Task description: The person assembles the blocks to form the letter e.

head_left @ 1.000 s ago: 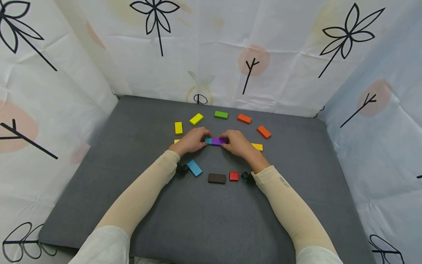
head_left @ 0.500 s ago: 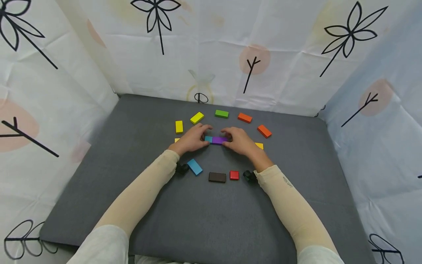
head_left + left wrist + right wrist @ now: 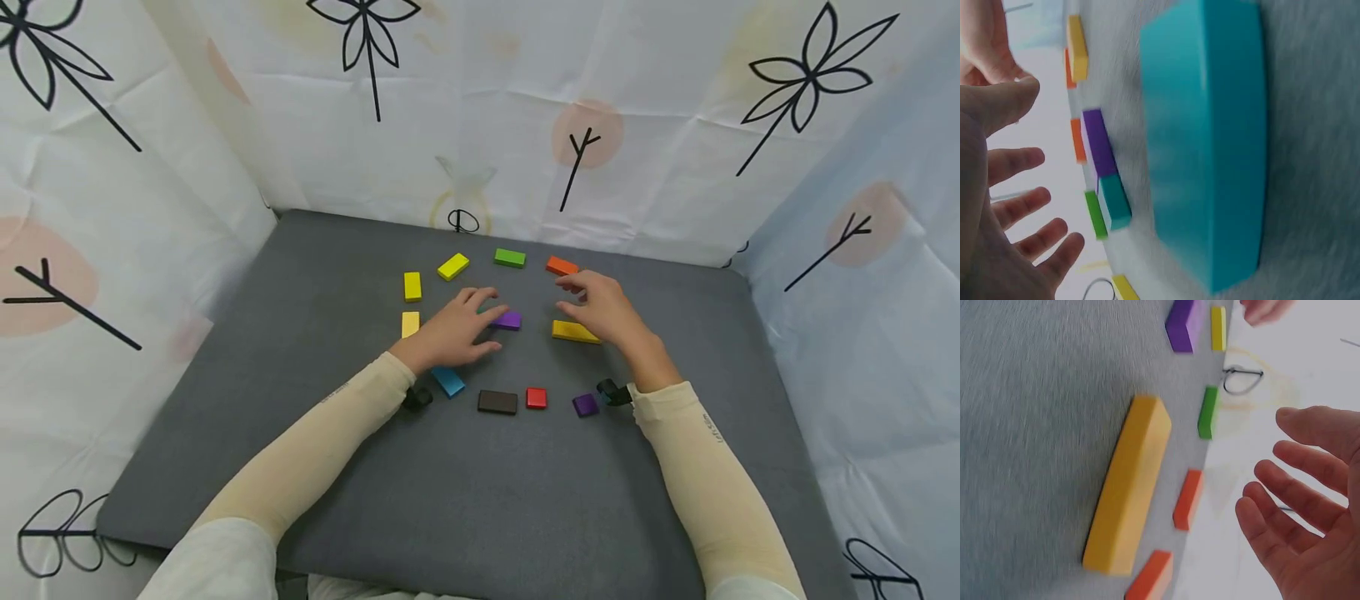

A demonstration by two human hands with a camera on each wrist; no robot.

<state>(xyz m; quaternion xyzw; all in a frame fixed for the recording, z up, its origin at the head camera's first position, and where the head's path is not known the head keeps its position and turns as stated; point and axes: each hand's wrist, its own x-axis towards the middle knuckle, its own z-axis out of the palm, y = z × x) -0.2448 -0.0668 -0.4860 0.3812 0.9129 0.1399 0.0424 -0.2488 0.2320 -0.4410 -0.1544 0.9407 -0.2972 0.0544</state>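
My left hand point(image 3: 457, 329) hovers with spread fingers over the middle row, holding nothing. Below its fingertips a purple block point(image 3: 507, 321) lies end to end with a teal block point(image 3: 1114, 201), which the hand mostly covers in the head view. Nearest the left wrist is a blue block point(image 3: 1210, 144) on the table. My right hand point(image 3: 606, 310), also holding nothing, is raised above the long amber block point(image 3: 575, 332), fingers relaxed and apart from it. That block point(image 3: 1127, 487) lies flat in the right wrist view.
Behind the hands, yellow point(image 3: 453, 267), green point(image 3: 510, 258) and orange point(image 3: 562, 266) blocks form an arc on the grey table point(image 3: 480, 500). In front lie a dark brown block point(image 3: 497, 402), a red one point(image 3: 536, 398) and a small dark purple one point(image 3: 585, 406). Patterned cloth point(image 3: 645, 192) surrounds the table.
Both hands have let go of the joined teal and purple blocks. My right hand has moved right, over the amber block, uncovering the small dark purple block; my left fingers have spread over the pair.
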